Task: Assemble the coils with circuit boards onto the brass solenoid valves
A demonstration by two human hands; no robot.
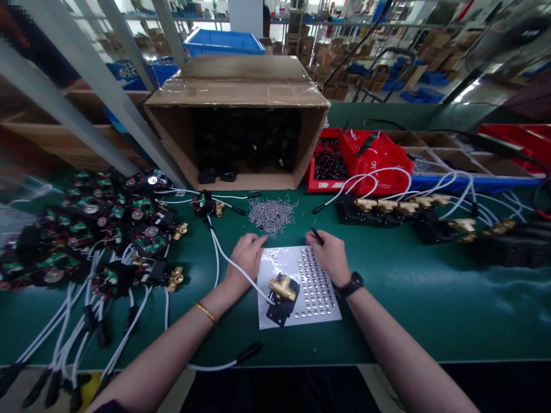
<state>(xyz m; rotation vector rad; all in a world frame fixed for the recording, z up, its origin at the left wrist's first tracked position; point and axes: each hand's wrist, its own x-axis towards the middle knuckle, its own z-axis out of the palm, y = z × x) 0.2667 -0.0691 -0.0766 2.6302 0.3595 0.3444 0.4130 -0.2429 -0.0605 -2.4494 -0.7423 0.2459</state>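
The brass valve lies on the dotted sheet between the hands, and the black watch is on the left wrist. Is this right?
No: the head view shows the black watch on the right wrist. The brass valve does lie on the dotted sheet.

A factory assembly bench: a green work table (430, 298) crowded with wired brass valves (398, 203), parts bins (357, 158), a cardboard box (236, 92), and stacked cartons (327, 57) behind.

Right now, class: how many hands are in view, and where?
2. The left hand rests at the upper-left corner of the white sheet; the right hand at its upper-right corner, holding a thin black tool. No others show.
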